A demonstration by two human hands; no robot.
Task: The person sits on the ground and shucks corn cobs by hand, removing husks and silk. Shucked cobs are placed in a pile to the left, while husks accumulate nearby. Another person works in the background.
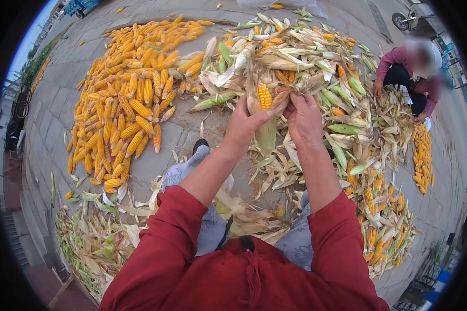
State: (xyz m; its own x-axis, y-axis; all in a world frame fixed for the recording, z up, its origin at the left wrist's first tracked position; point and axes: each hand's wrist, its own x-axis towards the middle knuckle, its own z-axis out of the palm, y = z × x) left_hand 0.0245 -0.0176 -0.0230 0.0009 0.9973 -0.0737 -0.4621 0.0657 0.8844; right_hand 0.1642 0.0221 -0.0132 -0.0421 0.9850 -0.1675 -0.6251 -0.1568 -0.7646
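Fingers (283,103) of both hands are closing on one ear of corn (264,96), held up in front of the person above the paved ground (52,109). The left hand (244,124) is pinching a pale strip of husk (267,136) that is hanging down, while the right hand (303,120) is gripping the dry leaves at the ear's base. Yellow kernels are already showing at the top. The cob looks stiff and moderately heavy, so it should bear a firm squeeze; the husk is papery, light and likely to tear along its length, best taken near its tip. Beyond lie a heap of unhusked ears (306,57) and a pile of bare yellow cobs (129,98). Another person (410,72) is crouching far right.
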